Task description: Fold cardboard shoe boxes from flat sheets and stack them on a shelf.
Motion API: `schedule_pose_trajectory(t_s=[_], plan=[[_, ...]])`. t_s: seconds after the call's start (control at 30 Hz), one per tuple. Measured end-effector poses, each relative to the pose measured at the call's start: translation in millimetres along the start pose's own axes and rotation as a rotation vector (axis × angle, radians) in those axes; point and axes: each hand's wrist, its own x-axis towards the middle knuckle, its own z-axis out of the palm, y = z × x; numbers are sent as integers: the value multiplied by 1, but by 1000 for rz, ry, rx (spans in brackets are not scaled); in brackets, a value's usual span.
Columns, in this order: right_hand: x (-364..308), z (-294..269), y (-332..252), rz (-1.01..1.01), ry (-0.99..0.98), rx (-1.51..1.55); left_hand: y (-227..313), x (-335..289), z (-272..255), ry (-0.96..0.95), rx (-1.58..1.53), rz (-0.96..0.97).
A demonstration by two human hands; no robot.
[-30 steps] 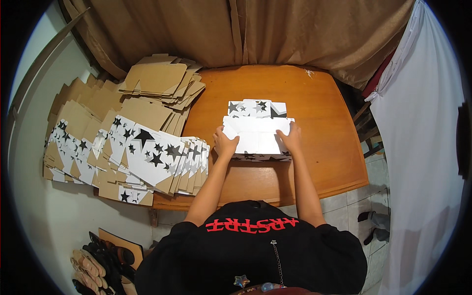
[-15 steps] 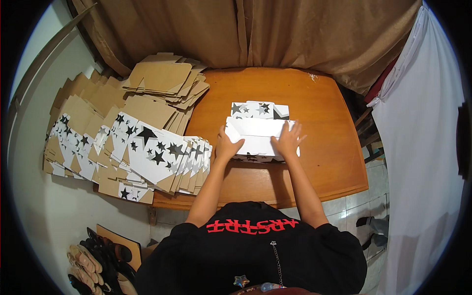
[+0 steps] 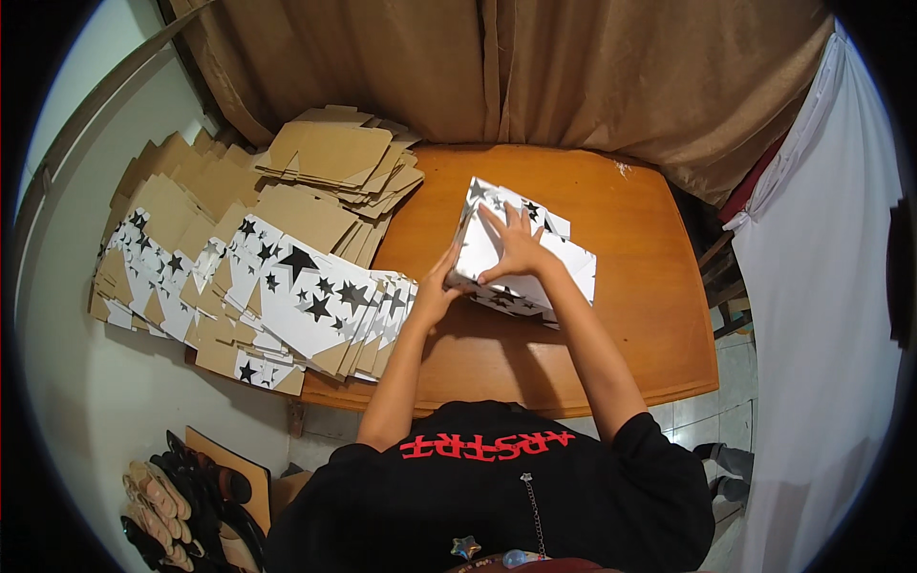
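Observation:
A white cardboard box (image 3: pixel 574 270) with black and grey stars stands turned at an angle on the wooden table in front of me. My left hand (image 3: pixel 437 291) grips the box's left near corner, its fingers against the outer side wall. Across the top reaches my right hand (image 3: pixel 519 250), fingers spread over the left end and thumb by the near edge. That hand and forearm hide part of the box's inside. A star-printed flap rises at the far side.
Flat star-printed cartons (image 3: pixel 320 296) overlap in a pile on the left of the table. Behind them lies a stack of brown cardboard blanks (image 3: pixel 330 151). Brown curtains (image 3: pixel 611 76) hang behind the table (image 3: pixel 611 353), a white cloth (image 3: pixel 802 286) at right. Shoes (image 3: pixel 196 497) stand at lower left.
The box has turned, its left end swinging away from me. My right hand has moved left across it, from the right end to the left end. My left hand has shifted slightly nearer me.

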Motion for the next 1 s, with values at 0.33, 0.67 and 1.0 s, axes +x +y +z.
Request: schedule_pose_trajectory(t_s=[0.33,0.67,1.0], plan=[[-29,-49,26,-325,555,917,144,66,-47,72,-21,437],[-71,94,135,159,696,1324,75,24,84,-266,112,684],[-67,42,150,568,663,1278,47,-5,115,-273,264,598]])
